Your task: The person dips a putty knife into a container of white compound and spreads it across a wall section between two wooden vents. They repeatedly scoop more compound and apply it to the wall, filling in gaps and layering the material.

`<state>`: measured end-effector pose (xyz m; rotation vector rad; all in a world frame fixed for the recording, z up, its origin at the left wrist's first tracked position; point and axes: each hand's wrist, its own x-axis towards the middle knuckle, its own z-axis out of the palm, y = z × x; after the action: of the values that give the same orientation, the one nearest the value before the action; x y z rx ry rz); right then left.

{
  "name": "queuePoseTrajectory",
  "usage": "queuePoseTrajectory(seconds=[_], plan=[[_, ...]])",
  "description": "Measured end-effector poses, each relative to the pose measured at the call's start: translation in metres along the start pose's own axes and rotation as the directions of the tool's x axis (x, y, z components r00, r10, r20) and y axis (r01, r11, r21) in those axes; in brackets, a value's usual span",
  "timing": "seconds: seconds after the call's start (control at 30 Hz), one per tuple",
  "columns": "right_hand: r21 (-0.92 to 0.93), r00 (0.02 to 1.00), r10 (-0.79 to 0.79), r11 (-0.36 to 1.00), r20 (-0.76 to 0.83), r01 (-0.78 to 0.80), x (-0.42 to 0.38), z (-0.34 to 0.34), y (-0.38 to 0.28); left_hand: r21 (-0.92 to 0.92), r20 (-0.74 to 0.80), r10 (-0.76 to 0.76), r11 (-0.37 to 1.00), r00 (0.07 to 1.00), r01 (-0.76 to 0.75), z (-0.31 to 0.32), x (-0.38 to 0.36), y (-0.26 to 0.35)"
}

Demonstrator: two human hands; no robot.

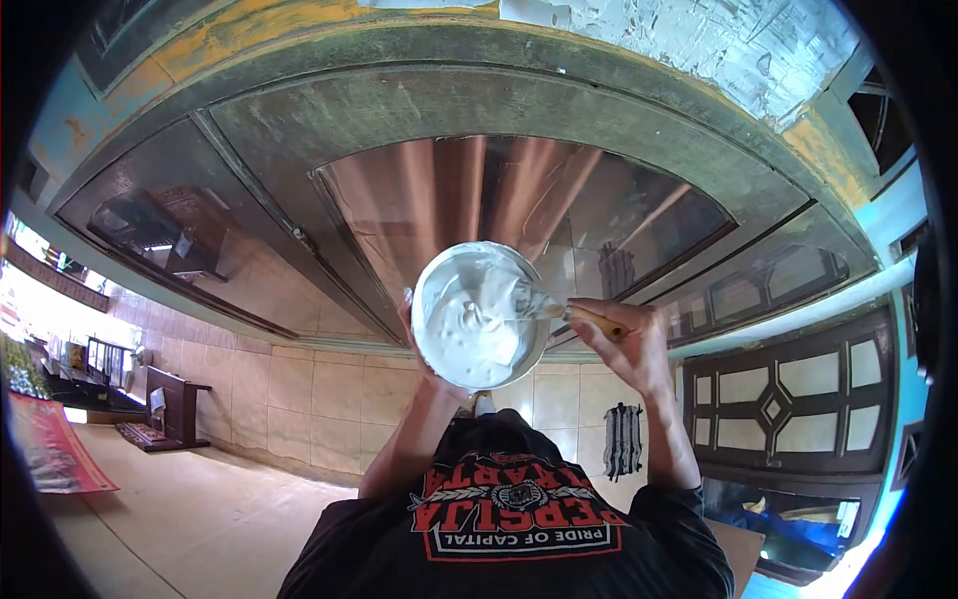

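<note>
My left hand [407, 317] is wrapped round the side of a round white tub [425, 349], holding it up in front of my chest. Some of those fingers are hidden behind the tub. Inside it lies thick white paste [469, 324], smeared up the walls. With my right hand [636, 344] I grip the wooden handle of a putty knife [594, 319]. Its paste-coated blade reaches over the right rim into the tub, touching the paste.
A wooden-framed window [659, 120] with dark glass and a brown curtain [449, 190] stands ahead. Above it, part of the wall [738, 45] has rough white paste. A panelled door [788, 404] is at right, a striped rag [624, 439] on the tiled floor [309, 399].
</note>
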<state>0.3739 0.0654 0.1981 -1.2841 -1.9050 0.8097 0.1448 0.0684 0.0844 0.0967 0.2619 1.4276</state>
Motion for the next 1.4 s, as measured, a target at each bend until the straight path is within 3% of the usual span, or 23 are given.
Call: queuePoseTrajectory(seconds=[0.07,0.13,0.27,0.4,0.47,0.53,0.6,0.67,0.73,0.77,0.83,0.87,0.93,0.97,1.03,1.07,1.13,1.17,1.3,1.33,1.37,1.4], plan=[[0.044,1.0,0.017,0.999,0.009,-0.017,0.002,0.012,0.003,-0.028,0.097,-0.025,0.999,0.995,0.028,0.015,-0.001,-0.003],[0.291,0.959,0.25,0.915,0.135,-0.279,0.005,0.021,0.009,-0.028,0.071,-0.001,1.0,0.997,0.003,0.012,0.001,-0.005],[0.489,0.953,0.265,0.818,0.146,-0.303,0.004,0.022,0.015,0.021,0.143,0.024,0.999,0.989,-0.027,0.008,0.001,-0.002],[0.468,0.973,0.223,0.854,0.062,-0.226,-0.005,0.01,-0.003,-0.014,0.051,0.044,0.999,0.998,-0.044,0.004,0.003,-0.001],[0.377,0.988,0.031,0.926,-0.154,0.03,-0.013,0.012,-0.012,-0.066,0.028,0.037,0.997,0.999,-0.035,0.009,0.006,0.0],[0.388,0.985,0.029,0.921,-0.17,0.04,-0.013,0.02,-0.008,-0.139,0.099,0.002,0.99,0.995,0.011,0.011,0.007,0.0],[0.261,0.981,0.189,0.95,-0.046,-0.171,-0.01,0.018,-0.006,-0.124,0.099,-0.025,0.992,0.995,0.038,0.006,0.011,-0.002],[0.303,0.988,0.144,0.945,-0.062,-0.119,-0.007,0.018,-0.005,-0.153,0.138,-0.023,0.987,0.99,0.044,0.007,0.014,-0.001],[0.475,0.968,0.246,0.847,0.046,-0.238,-0.005,0.018,0.001,-0.176,0.169,-0.025,0.983,0.985,0.055,0.006,0.013,-0.001],[0.475,0.969,0.243,0.849,0.043,-0.234,-0.004,0.015,0.003,-0.158,0.134,-0.013,0.987,0.991,0.034,0.006,0.013,-0.003],[0.717,0.905,0.342,0.56,0.255,-0.414,-0.003,0.007,0.006,-0.142,0.099,0.006,0.99,0.995,0.008,0.005,0.015,-0.004],[0.716,0.905,0.34,0.562,0.257,-0.414,-0.002,0.005,0.008,-0.128,0.092,0.005,0.992,0.996,0.007,0.004,0.015,-0.005],[0.8,0.856,0.356,0.342,0.375,-0.492,-0.002,0.003,0.01,-0.113,0.087,0.002,0.994,0.996,0.008,0.004,0.014,-0.006],[0.801,0.857,0.354,0.343,0.374,-0.491,-0.002,0.004,0.008,-0.12,0.082,0.005,0.993,0.997,0.005,0.004,0.014,-0.006],[0.729,0.94,0.281,0.601,0.193,-0.329,-0.005,0.005,-0.002,-0.128,0.077,0.011,0.992,0.997,-0.001,0.007,0.014,-0.004],[0.728,0.94,0.279,0.602,0.195,-0.329,-0.005,0.006,-0.005,-0.134,0.107,0.007,0.991,0.994,0.008,0.011,0.012,-0.002],[0.633,0.97,0.208,0.736,0.126,-0.24,-0.007,0.007,-0.009,-0.139,0.133,-0.003,0.99,0.991,0.021,0.013,0.01,-0.002],[0.664,0.949,0.249,0.679,0.191,-0.312,-0.009,0.004,-0.005,-0.144,0.149,-0.01,0.989,0.989,0.032,0.012,0.01,-0.002],[0.717,0.935,0.252,0.601,0.25,-0.354,-0.009,0.002,-0.008,-0.172,0.217,-0.009,0.984,0.976,0.047,0.009,0.01,-0.001],[0.744,0.908,0.284,0.524,0.306,-0.415,-0.009,0.003,-0.004,-0.169,0.218,-0.014,0.984,0.976,0.052,0.01,0.009,0.0],[0.762,0.879,0.308,0.444,0.365,-0.472,-0.007,0.002,0.0,-0.154,0.167,-0.028,0.987,0.986,0.054,0.012,0.009,0.001],[0.76,0.879,0.307,0.446,0.365,-0.472,-0.006,0.0,0.002,-0.141,0.113,-0.037,0.989,0.993,0.053,0.014,0.009,0.001]])
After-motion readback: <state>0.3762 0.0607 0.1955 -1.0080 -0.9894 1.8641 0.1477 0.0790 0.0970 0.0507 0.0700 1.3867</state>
